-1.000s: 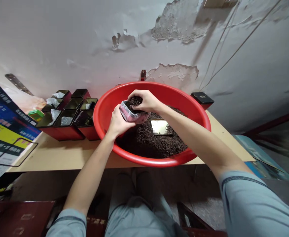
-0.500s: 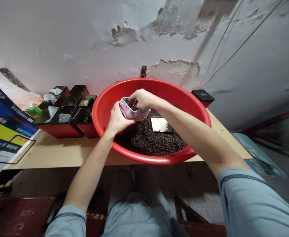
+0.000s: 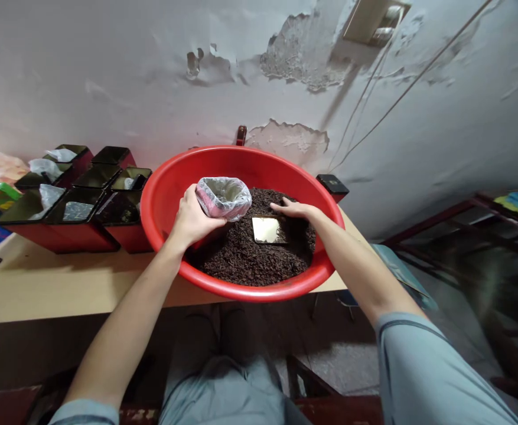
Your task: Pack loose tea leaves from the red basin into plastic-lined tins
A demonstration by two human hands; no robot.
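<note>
In the head view my left hand [image 3: 196, 219] grips a red tin [image 3: 217, 206] lined with a clear plastic bag [image 3: 234, 200]. The bag is folded over the tin's rim, and the mouth tilts toward me above the left side of a red basin [image 3: 159, 236]. Dark loose pieces like tea leaves [image 3: 259, 265] lie heaped in the basin. My right hand [image 3: 300, 211] is low over the heap at the right, fingers apart, its lower side hidden against the leaves. Beside it a shiny gold rectangular lid [image 3: 266, 230] lies on the leaves.
Several red tins [image 3: 79, 233] stand at the left of the wooden table [image 3: 64, 283], some with plastic bags inside. A small dark-topped box [image 3: 333, 185] is behind the basin's right side. The peeling wall [image 3: 130, 77] rises close behind.
My right hand has left the mouth of the tin and moved right and down to the leaves. The tin stays in my left hand. The view has shifted to the right.
</note>
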